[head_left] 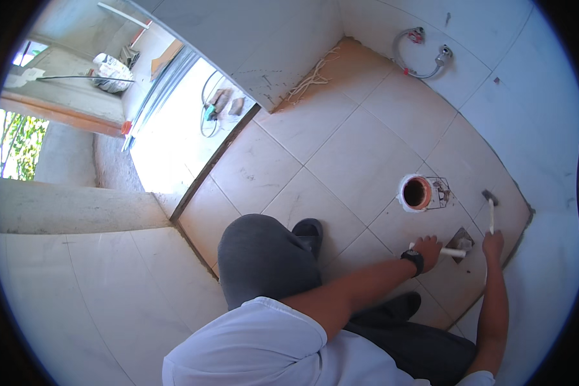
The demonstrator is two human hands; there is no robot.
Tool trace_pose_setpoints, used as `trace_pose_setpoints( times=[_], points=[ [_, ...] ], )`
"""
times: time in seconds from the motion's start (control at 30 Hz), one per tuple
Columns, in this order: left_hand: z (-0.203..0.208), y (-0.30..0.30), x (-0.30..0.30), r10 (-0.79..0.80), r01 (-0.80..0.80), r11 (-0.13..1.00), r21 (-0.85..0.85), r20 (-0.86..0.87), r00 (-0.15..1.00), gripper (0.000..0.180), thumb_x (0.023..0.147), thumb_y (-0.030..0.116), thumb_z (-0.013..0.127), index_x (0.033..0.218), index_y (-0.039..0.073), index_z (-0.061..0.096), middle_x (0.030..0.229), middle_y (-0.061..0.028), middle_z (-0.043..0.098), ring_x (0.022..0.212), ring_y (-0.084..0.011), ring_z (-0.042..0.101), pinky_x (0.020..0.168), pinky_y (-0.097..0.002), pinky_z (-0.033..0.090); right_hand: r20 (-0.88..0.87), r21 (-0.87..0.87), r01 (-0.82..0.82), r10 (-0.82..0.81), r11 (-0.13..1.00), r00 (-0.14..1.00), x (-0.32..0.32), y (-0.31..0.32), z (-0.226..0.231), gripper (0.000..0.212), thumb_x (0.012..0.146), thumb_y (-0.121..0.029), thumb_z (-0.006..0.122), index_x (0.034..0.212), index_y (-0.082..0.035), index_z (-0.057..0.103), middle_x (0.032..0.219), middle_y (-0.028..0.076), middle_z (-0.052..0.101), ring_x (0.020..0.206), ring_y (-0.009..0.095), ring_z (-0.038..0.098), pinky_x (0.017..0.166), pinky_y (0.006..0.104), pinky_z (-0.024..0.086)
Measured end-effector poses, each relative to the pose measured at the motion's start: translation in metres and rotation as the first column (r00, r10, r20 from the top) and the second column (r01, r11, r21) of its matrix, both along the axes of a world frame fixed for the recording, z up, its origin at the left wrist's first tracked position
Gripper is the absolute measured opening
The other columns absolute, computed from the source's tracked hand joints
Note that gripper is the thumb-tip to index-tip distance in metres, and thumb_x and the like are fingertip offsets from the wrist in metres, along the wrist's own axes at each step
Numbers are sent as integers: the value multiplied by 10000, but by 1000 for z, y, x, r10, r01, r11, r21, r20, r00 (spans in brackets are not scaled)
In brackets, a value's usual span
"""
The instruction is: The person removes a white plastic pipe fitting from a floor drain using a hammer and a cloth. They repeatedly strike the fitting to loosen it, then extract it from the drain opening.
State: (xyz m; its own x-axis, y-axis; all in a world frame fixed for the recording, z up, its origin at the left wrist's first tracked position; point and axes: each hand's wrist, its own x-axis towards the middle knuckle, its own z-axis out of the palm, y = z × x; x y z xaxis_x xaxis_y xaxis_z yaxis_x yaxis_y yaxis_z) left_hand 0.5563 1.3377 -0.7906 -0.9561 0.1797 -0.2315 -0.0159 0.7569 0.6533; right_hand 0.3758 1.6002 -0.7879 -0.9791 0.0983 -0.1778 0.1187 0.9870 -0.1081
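Observation:
My left hand, with a dark watch on its wrist, is closed around a white rod-like piece. One end of the rod lies over the edge of a small square opening in the tiled floor; its exact kind is unclear. My right hand grips the pale handle of a hammer, whose dark head points away from me, just above or on the floor right of the opening. Farther off, an orange-brown round pipe end sits in a white-rimmed hole in the floor, with marked lines beside it.
A braided hose with fittings hangs on the far wall. Loose pale string lies along the partition. Left is a doorway with long grey pipes, a green-ended cable and a white sack. My knees and dark shoes are close by.

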Motion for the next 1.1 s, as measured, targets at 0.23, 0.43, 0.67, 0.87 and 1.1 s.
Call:
trace_pose_setpoints(
  times=[0.23,0.43,0.67,0.87,1.1],
  points=[
    [20,-8,4,-178,183,981,57,-86,980,647,866,368,679,1418,76,510,1350,-246,529,1316,-388,467,1118,-569,324,143,224,-110,80,968,987,11,35,-15,308,904,-181,584,1060,82,621,1039,323,664,995,474,657,879,510,524],
    [214,-205,-168,-237,199,961,-194,-197,951,429,899,420,664,1179,96,689,1160,-170,678,1089,-357,648,940,-492,504,276,350,-164,67,922,959,-13,-18,33,386,878,-326,669,1086,-2,685,1106,236,697,1044,409,675,879,504,544],
    [338,-486,23,-131,-179,884,-432,-597,791,191,904,205,713,1011,47,713,946,-124,718,777,-274,682,770,-387,568,28,207,-576,584,791,811,-28,-87,40,302,901,-278,684,1020,-3,647,1032,207,674,979,393,647,880,486,502],
    [160,-532,309,631,-251,701,-667,417,654,647,878,625,632,741,0,732,785,-210,707,768,-348,690,746,-462,539,206,-226,-728,762,647,613,-58,-74,66,259,911,-174,661,777,34,589,754,222,602,740,352,590,666,467,433],
    [6,-416,539,512,-713,349,-608,761,-399,712,782,557,774,1197,-8,655,1000,-143,692,795,-245,703,610,-421,598,254,-138,-651,662,746,705,-56,-85,104,173,914,-131,654,930,42,647,844,210,656,771,364,632,710,451,485]
  ],
)
